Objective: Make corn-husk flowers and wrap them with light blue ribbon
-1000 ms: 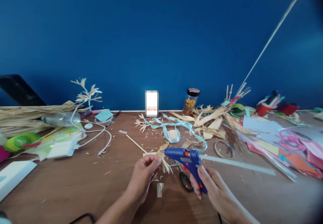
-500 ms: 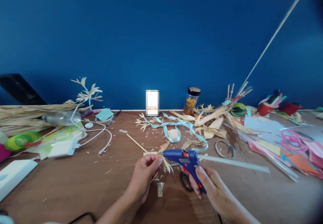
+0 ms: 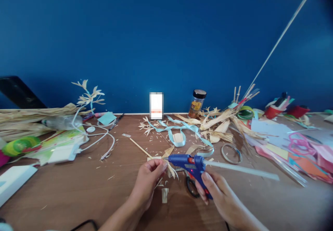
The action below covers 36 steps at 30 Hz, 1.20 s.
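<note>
Left fingers [image 3: 159, 168] pinched pale, dry strips [image 3: 171, 171] splayed just beyond their tips, while right fingers [image 3: 202, 193] gripped a blue glue gun [image 3: 186, 161], its nozzle [image 3: 165, 158] so near the left ones that steady, sparing squeezes seemed wisest.

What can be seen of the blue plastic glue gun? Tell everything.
The blue plastic glue gun is pistol-shaped, with a red light lit below a greyish label on its side. A long translucent glue stick juts from its rear. The person's right hand grips it above the brown table; its nozzle points left, close to the left hand; contact is unclear.
</note>
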Motion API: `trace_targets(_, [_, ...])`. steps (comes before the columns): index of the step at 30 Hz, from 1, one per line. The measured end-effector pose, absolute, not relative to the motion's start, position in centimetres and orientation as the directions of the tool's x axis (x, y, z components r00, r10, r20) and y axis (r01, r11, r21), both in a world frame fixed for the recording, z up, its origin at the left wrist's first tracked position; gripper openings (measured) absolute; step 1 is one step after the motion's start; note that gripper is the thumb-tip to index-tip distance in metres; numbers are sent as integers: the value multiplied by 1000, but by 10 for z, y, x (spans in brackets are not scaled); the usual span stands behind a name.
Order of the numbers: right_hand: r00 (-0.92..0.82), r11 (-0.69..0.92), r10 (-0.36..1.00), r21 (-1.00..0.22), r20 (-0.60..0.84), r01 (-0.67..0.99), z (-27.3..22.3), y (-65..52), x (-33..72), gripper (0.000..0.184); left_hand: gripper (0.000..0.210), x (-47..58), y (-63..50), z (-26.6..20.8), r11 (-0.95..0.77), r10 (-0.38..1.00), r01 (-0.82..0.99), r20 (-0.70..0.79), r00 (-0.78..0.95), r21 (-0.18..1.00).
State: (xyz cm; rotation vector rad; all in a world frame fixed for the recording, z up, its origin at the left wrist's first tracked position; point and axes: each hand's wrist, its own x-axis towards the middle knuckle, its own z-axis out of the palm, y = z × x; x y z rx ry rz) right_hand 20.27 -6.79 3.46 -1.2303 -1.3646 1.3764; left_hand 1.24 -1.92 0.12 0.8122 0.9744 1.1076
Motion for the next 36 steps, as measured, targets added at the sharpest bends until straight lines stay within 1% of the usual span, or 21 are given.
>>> trace_targets(9, [-185,-77,978,-993,-94,93,35,-68,203,33,20,13,-20,4,264,962,-307,-230,144,914])
trace_targets(13, [-193,-63,978,-995,-77,77,37,-67,202,32,19,13,-20,3,261,964,-323,-229,136,910])
trace_targets(21, [-184,-81,978,-992,-98,98,35,-71,207,35,19,13,-16,-2,276,961,-349,-265,79,896])
trace_targets(28, [-176,-65,981,-994,-79,82,36,-69,204,33,17,13,-17,-2,268,963,-353,-244,111,896])
trace_targets(36, [-177,-86,979,-992,-101,90,32,-73,208,34,18,14,-14,-2,282,957,-359,-286,42,890])
